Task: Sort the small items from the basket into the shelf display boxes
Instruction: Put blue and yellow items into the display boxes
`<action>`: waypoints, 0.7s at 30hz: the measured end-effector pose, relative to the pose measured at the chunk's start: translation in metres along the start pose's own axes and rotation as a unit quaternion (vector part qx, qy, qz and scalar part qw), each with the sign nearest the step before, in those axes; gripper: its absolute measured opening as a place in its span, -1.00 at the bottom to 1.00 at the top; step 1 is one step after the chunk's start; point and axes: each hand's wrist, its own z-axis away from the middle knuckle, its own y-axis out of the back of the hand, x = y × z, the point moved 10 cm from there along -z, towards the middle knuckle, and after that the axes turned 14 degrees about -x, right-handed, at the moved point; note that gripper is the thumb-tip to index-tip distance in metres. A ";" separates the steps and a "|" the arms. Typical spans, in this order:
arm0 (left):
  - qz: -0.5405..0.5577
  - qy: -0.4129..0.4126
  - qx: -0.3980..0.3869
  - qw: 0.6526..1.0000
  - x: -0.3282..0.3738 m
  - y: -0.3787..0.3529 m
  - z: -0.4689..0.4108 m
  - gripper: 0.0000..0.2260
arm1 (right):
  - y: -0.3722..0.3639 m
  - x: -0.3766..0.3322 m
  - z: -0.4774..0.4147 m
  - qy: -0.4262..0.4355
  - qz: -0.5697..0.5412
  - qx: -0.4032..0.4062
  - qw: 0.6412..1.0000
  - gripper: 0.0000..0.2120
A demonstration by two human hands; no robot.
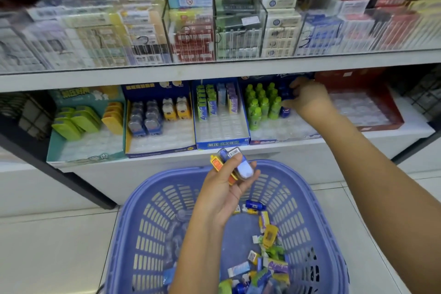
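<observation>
You're partway through: your right hand (307, 99) pinches a blue bottle (286, 93) in the display box (286, 141) beside the green bottles (260, 105), your left hand (223, 192) grips several small items (239, 164), and many loose items (267, 267) lie in the basket (318, 201) below it.

The basket (143, 222) with small items (269, 267) stands at lower centre on the floor (47, 246), before the shelf (381, 135), whose display boxes (222, 144) sit side by side under the stacked packs (191, 31).

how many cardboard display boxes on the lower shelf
5, left to right: teal box, dark blue box, bright blue box, green-bottle box where the right hand holds a blue item, red box. More may sit past the frame edges.
</observation>
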 end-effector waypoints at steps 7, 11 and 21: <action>0.027 -0.057 0.021 0.998 0.025 0.009 0.007 -0.84 | -0.053 -0.126 0.130 0.288 -0.175 -0.211 0.918 -0.59; -0.032 -0.070 0.029 0.997 0.045 0.021 0.014 -0.74 | -0.081 -0.162 0.152 0.341 -0.131 -0.155 0.918 -0.61; -0.040 -0.101 0.066 0.992 0.099 0.059 0.042 -0.58 | -0.077 -0.241 0.157 0.451 -0.073 0.020 0.889 -0.78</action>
